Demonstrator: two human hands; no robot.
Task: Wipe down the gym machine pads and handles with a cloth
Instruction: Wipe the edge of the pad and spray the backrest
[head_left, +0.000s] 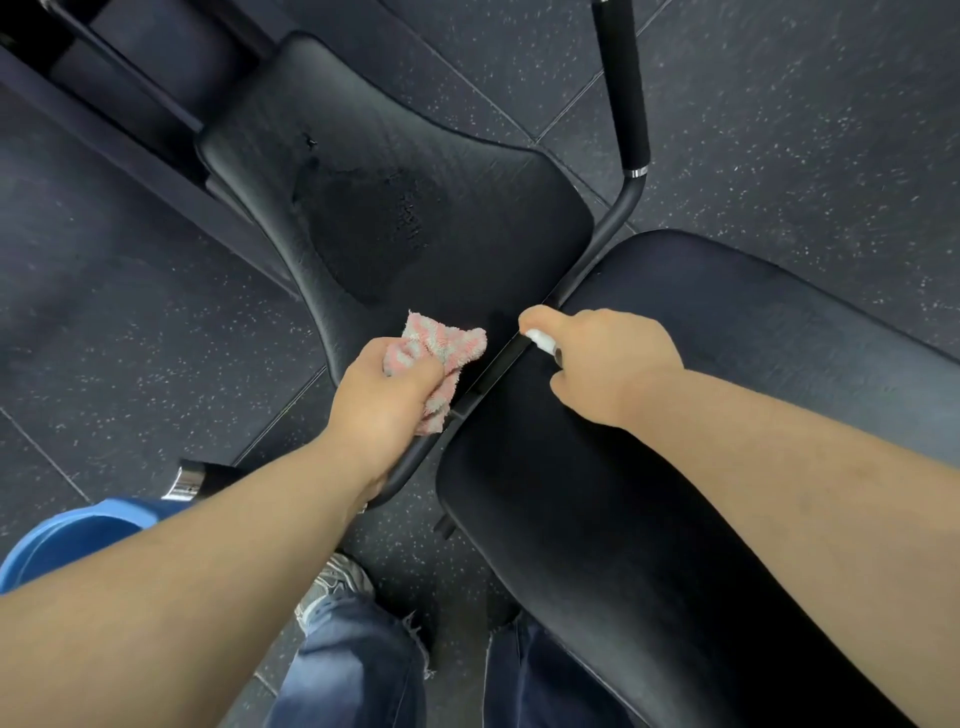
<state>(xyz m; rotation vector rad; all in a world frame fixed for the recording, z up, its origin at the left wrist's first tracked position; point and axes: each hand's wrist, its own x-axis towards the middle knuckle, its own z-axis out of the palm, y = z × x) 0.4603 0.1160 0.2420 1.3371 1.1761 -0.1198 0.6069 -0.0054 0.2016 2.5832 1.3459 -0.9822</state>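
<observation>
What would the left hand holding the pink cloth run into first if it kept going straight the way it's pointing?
Most likely the black seat pad: the left hand points up-frame with the cloth at the pad's near edge, so the cloth would meet it first. How high the hand is above the pad is unclear.

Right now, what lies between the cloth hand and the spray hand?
In the head view, a black frame bar runs between the left hand holding the cloth and the right hand.

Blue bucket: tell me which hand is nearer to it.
Left. The left hand, clutching the pink cloth, is up and right of the blue bucket; the right hand is farther right, beyond the frame bar.
</observation>
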